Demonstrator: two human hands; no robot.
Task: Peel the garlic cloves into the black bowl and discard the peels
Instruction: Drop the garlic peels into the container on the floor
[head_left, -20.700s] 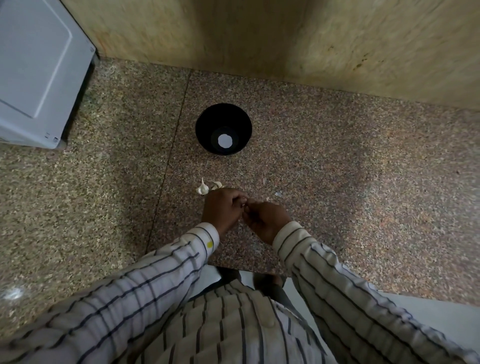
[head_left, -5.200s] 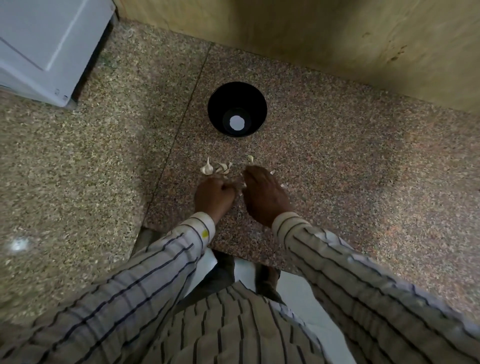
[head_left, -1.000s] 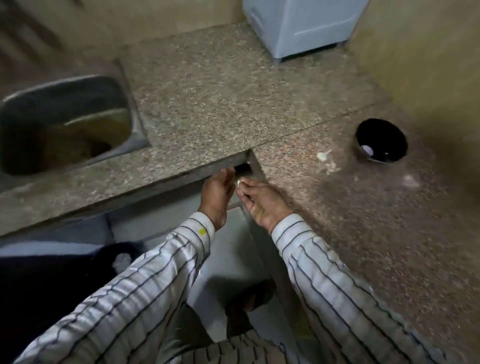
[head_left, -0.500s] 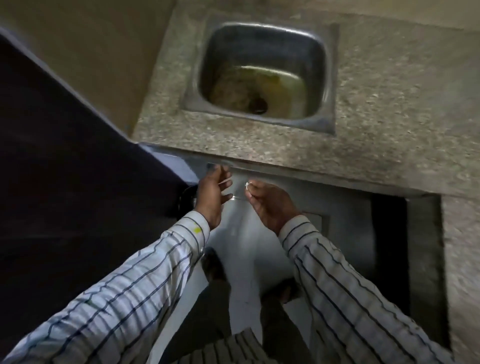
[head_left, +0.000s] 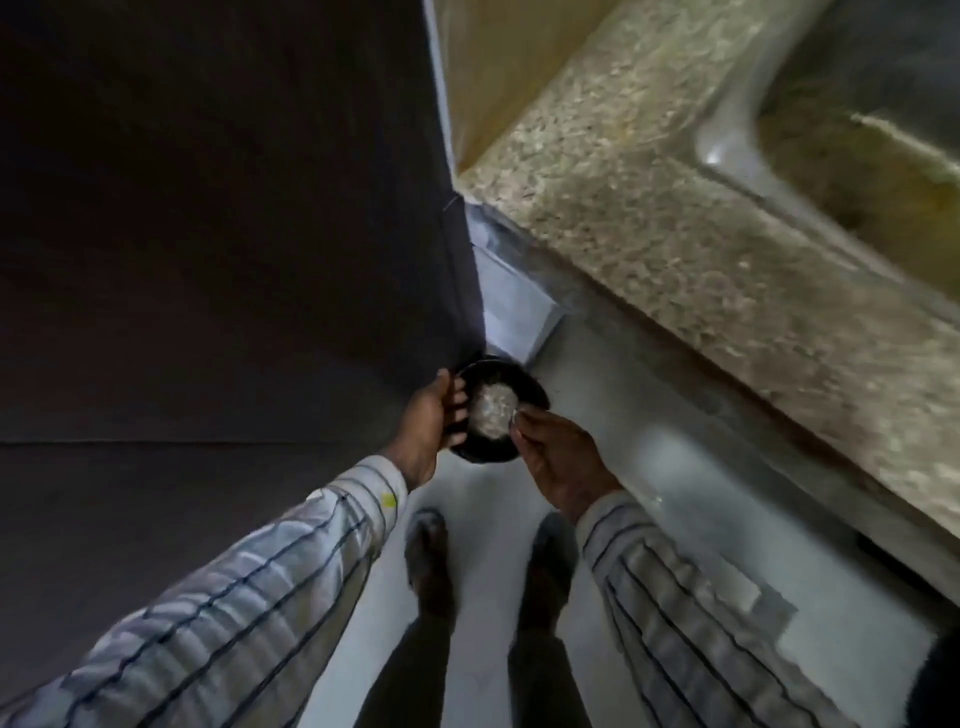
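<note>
Peels (head_left: 491, 413), pale and papery, sit in a heap inside a round black bin (head_left: 530, 387) on the light floor, tucked in the corner where a dark panel (head_left: 208, 234) meets the cabinet under the counter. Left hand (head_left: 428, 415) hovers over the bin's near edge, fingers spread and loose, gripping nothing. Right hand (head_left: 558, 457) hangs just beside it over the rim, fingertips pinched together on a small pale scrap, too blurred to name for sure. Striped sleeves (head_left: 270, 587) run down to both wrists, a small yellow spot on the left cuff. Two dark shoes (head_left: 428, 551) stand on the floor below. Speckled stone counter (head_left: 649, 208) runs off right, with a steel sink (head_left: 727, 135) sunk into it. No writing is legible anywhere.
</note>
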